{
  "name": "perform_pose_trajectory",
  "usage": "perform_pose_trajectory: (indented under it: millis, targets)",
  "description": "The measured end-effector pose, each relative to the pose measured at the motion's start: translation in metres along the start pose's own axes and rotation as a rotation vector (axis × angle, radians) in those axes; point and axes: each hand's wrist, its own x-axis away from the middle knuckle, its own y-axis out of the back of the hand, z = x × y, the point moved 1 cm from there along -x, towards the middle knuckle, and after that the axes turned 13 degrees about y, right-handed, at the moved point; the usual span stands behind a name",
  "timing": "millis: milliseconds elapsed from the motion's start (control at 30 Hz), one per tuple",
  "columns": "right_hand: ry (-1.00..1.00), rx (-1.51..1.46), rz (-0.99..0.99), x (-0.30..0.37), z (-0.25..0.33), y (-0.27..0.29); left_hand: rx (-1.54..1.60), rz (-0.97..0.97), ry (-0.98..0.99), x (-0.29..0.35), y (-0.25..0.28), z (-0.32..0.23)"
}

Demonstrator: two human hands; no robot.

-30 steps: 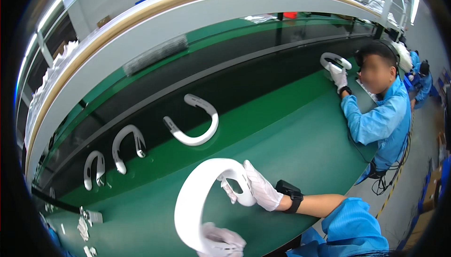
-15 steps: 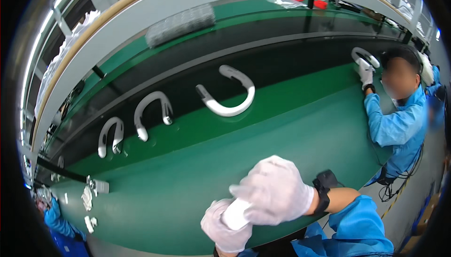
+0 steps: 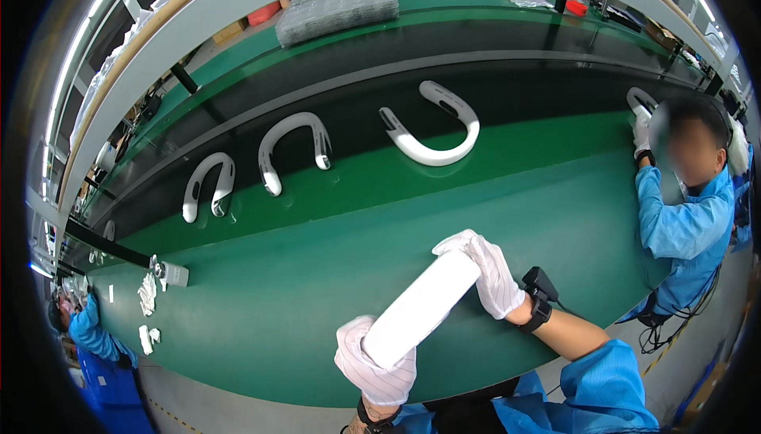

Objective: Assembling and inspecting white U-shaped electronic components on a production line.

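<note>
A long, smooth white piece (image 3: 424,307) slants up to the right between my gloved hands; its exact kind does not show. Wrapped round its lower end is my left hand (image 3: 374,367). My right hand (image 3: 493,274) grips the upper end, with the fingers over the tip. The piece is held above the green worktable (image 3: 293,315). Beyond it, on the belt's green edge strip, lie white U-shaped neckband devices: one turned on its side (image 3: 444,152), one arched (image 3: 269,149) and another arched one (image 3: 194,188) farther left.
At the right, a person in blue (image 3: 690,212) reaches to another neckband (image 3: 638,101). A clear plastic tray stack (image 3: 341,10) sits on the far side. At the left are a small grey box (image 3: 174,275), crumpled white cloths (image 3: 147,294) and another person in blue (image 3: 93,327).
My right hand has moved up and away from my left, and the white piece now shows at length between them. The view has shifted, so the belt items appear farther up and right.
</note>
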Motion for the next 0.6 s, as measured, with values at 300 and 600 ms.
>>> perform_pose_trajectory:
  millis: [300, 600]
  targets:
    - [0.922, 0.755, 0.398, -0.024, 0.097, -0.089, -0.234, 0.163, 0.036, -0.008, 0.031, 0.015]
    - [-0.267, -0.103, 0.173, 0.032, -0.033, -0.063, -0.092, -0.076, -0.006, -0.017, 0.047, 0.069]
